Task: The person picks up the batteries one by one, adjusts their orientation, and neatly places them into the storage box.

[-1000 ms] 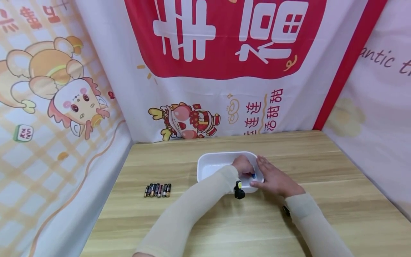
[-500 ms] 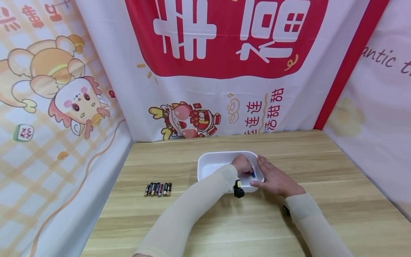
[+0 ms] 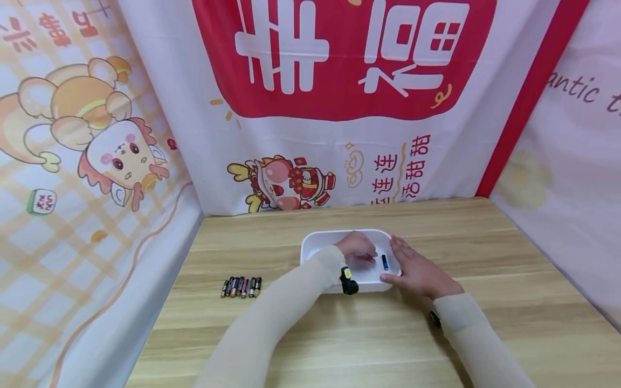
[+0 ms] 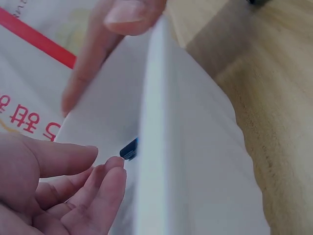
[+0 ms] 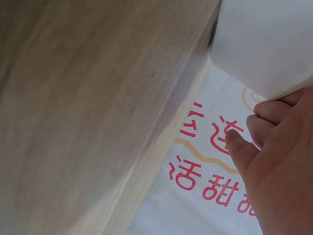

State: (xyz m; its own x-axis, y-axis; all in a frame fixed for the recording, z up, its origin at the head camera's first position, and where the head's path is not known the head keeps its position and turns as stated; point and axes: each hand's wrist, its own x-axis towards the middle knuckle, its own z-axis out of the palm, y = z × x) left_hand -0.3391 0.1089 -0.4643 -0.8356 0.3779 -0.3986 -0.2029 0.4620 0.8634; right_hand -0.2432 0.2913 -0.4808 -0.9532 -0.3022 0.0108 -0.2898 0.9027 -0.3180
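In the head view a white plastic tub [image 3: 322, 237] stands at the middle of the table. A blue and black battery [image 3: 385, 262] lies on the tub floor near the right end. My left hand [image 3: 358, 247] is inside the tub, left of the battery and apart from it. In the left wrist view a gap shows between its thumb and bent fingertips [image 4: 115, 169], with the battery's dark end [image 4: 128, 149] just beyond. My right hand [image 3: 421, 271] rests against the tub's right end, fingers extended to the far corner and thumb at the near rim.
A row of several batteries [image 3: 241, 287] stands or lies side by side on the wooden table [image 3: 233, 339], left of the tub. Printed cloth [image 3: 218, 134] hangs behind the table and at both sides.
My left hand has let go of the blue battery and moved slightly left inside the tub, so the battery now shows fully. The right hand stays at the tub's end.
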